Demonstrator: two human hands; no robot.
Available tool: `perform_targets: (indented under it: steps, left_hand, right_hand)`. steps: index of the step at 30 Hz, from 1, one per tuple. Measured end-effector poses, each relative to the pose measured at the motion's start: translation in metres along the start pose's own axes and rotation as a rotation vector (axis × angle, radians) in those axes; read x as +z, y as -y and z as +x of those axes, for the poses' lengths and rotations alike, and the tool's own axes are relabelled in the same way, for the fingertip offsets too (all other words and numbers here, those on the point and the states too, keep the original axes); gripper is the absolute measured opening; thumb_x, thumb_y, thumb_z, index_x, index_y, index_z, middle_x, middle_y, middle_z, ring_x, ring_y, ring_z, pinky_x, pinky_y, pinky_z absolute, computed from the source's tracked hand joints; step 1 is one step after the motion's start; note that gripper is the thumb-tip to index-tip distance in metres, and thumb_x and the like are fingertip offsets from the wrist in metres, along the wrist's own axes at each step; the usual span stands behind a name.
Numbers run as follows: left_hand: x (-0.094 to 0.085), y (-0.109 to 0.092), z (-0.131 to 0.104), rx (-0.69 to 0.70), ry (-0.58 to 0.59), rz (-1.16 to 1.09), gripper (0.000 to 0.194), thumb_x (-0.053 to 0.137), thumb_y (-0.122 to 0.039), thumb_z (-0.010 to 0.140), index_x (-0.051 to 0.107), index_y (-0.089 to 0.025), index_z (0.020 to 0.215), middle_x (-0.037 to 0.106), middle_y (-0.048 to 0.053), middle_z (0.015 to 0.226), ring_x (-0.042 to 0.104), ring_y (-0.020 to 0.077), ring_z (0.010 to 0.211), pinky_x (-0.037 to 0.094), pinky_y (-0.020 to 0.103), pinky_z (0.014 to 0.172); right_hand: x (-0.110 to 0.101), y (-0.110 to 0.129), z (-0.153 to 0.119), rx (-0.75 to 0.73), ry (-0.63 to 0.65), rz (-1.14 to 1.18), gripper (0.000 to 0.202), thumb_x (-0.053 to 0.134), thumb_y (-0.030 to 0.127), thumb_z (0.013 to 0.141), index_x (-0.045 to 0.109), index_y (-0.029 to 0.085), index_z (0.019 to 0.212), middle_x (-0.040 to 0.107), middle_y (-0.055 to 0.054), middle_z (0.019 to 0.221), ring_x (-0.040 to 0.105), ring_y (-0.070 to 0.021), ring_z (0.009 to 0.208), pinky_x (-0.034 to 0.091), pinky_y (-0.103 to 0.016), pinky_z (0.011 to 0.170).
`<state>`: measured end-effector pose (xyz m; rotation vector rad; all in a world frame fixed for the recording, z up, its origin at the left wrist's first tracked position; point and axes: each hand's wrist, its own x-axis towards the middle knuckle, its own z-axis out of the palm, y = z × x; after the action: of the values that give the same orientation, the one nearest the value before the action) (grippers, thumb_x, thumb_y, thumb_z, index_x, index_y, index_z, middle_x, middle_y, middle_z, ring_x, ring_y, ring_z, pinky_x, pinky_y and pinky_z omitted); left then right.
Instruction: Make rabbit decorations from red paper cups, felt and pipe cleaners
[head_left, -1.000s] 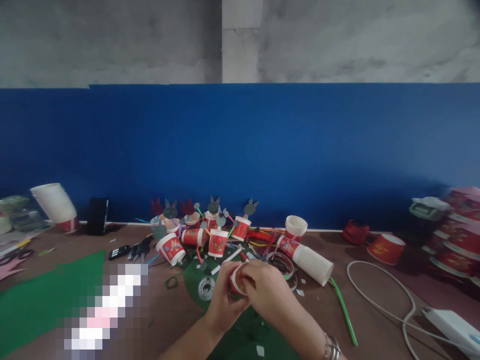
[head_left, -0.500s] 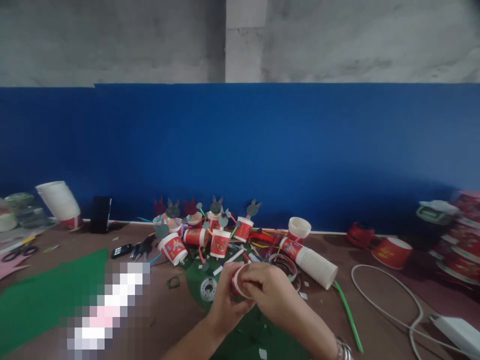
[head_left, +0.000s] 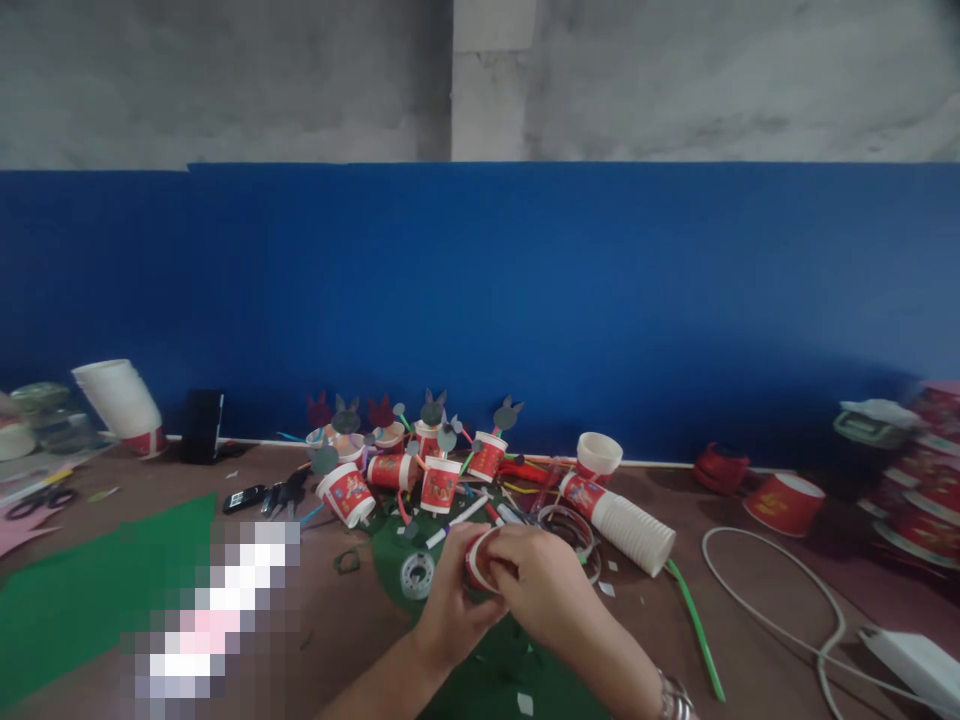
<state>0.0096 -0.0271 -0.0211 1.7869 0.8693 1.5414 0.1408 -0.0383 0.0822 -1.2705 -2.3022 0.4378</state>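
A small red paper cup is tilted between both hands at the lower middle, its open rim facing right. My left hand is wrapped round the cup's left side and underside. My right hand is closed at the rim, fingertips bent into the opening; anything pinched there is hidden. Beneath the hands lies a dark green sheet with small paper scraps. A roll of clear tape is just left of my left hand. Behind the hands stand and lie several red cups with coloured strips and grey animal-head cutouts.
A long stack of nested cups lies right of the hands, beside a green tube. A white cable loops farther right. Keys, a green sheet and scissors are at left. A blue partition rises behind.
Both hands and the cup hold nearly the same place; my right hand has shifted very slightly at the rim. The objects around look unmoved.
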Motion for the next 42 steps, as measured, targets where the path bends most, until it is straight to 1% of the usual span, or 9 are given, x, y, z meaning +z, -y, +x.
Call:
perform_targets:
  steps: [8, 15, 18, 23, 27, 30, 33, 38, 42]
  left_hand:
    - [0.004, -0.007, 0.002, -0.064, -0.021, -0.102, 0.052, 0.070, -0.034, 0.069, 0.048, -0.021, 0.113, 0.053, 0.007, 0.107, 0.053, 0.0239, 0.099, 0.044, 0.036, 0.085]
    - [0.003, -0.003, 0.001, -0.058, -0.001, -0.068, 0.050, 0.069, -0.032, 0.070, 0.048, -0.021, 0.114, 0.053, 0.007, 0.107, 0.052, 0.0240, 0.099, 0.043, 0.037, 0.086]
    - [0.002, 0.001, -0.001, -0.036, 0.009, -0.017, 0.052, 0.070, -0.031, 0.070, 0.047, -0.022, 0.115, 0.052, 0.007, 0.109, 0.051, 0.0248, 0.101, 0.041, 0.038, 0.089]
    - [0.002, 0.003, -0.002, 0.059, 0.015, 0.044, 0.057, 0.072, -0.033, 0.068, 0.046, -0.025, 0.118, 0.051, 0.006, 0.111, 0.050, 0.0259, 0.104, 0.040, 0.039, 0.090]
    - [0.002, 0.005, -0.003, 0.058, 0.011, 0.030, 0.056, 0.071, -0.035, 0.069, 0.046, -0.025, 0.118, 0.051, 0.006, 0.112, 0.050, 0.0254, 0.103, 0.041, 0.037, 0.089]
    - [0.002, 0.008, -0.003, 0.066, 0.013, 0.034, 0.058, 0.071, -0.038, 0.069, 0.045, -0.025, 0.120, 0.050, 0.007, 0.113, 0.049, 0.0260, 0.105, 0.040, 0.038, 0.091]
    - [0.002, 0.007, -0.002, 0.052, 0.010, 0.054, 0.057, 0.070, -0.036, 0.071, 0.044, -0.024, 0.121, 0.049, 0.007, 0.114, 0.049, 0.0264, 0.107, 0.040, 0.039, 0.091]
    - [0.002, -0.002, 0.001, -0.004, 0.000, 0.032, 0.052, 0.068, -0.032, 0.072, 0.045, -0.023, 0.118, 0.050, 0.008, 0.112, 0.051, 0.0253, 0.103, 0.043, 0.038, 0.088]
    - [0.001, -0.006, 0.001, -0.002, -0.011, -0.007, 0.056, 0.065, -0.028, 0.075, 0.040, -0.023, 0.124, 0.050, 0.009, 0.115, 0.051, 0.0255, 0.106, 0.042, 0.039, 0.091]
  right_hand:
    - [-0.004, 0.005, 0.000, 0.015, -0.050, 0.057, 0.024, 0.046, 0.010, 0.075, 0.064, 0.022, 0.065, 0.065, 0.002, 0.073, 0.056, -0.0124, 0.069, 0.036, -0.022, 0.064]
    - [-0.005, 0.004, 0.000, 0.008, -0.005, 0.073, 0.022, 0.047, 0.013, 0.075, 0.063, 0.023, 0.063, 0.067, 0.002, 0.075, 0.056, -0.0128, 0.069, 0.034, -0.022, 0.063]
    - [-0.005, 0.003, 0.000, 0.033, 0.011, 0.047, 0.021, 0.047, 0.014, 0.074, 0.064, 0.023, 0.065, 0.067, 0.002, 0.073, 0.056, -0.0128, 0.067, 0.033, -0.022, 0.062]
    - [-0.001, 0.002, -0.002, 0.059, 0.040, -0.002, 0.021, 0.047, 0.014, 0.071, 0.062, 0.021, 0.060, 0.062, 0.002, 0.059, 0.050, -0.0113, 0.056, 0.028, -0.022, 0.055]
    - [0.004, 0.003, -0.001, 0.069, -0.002, 0.026, 0.021, 0.046, 0.014, 0.071, 0.059, 0.020, 0.056, 0.058, 0.003, 0.055, 0.044, -0.0097, 0.052, 0.026, -0.022, 0.053]
    - [0.006, 0.005, 0.001, 0.115, -0.003, 0.034, 0.020, 0.047, 0.014, 0.070, 0.058, 0.019, 0.054, 0.058, 0.002, 0.055, 0.045, -0.0097, 0.053, 0.027, -0.022, 0.053]
    - [0.005, 0.004, 0.002, 0.143, 0.008, 0.056, 0.017, 0.047, 0.012, 0.069, 0.059, 0.019, 0.059, 0.061, 0.001, 0.060, 0.049, -0.0107, 0.056, 0.029, -0.021, 0.056]
    - [0.003, 0.004, -0.001, 0.182, -0.050, 0.144, 0.015, 0.047, 0.012, 0.072, 0.056, 0.020, 0.079, 0.065, 0.000, 0.071, 0.056, -0.0137, 0.064, 0.034, -0.021, 0.059]
    - [0.002, 0.010, -0.002, 0.097, -0.062, 0.252, 0.019, 0.040, 0.006, 0.076, 0.051, 0.021, 0.080, 0.063, 0.000, 0.073, 0.058, -0.0127, 0.066, 0.039, -0.021, 0.062]
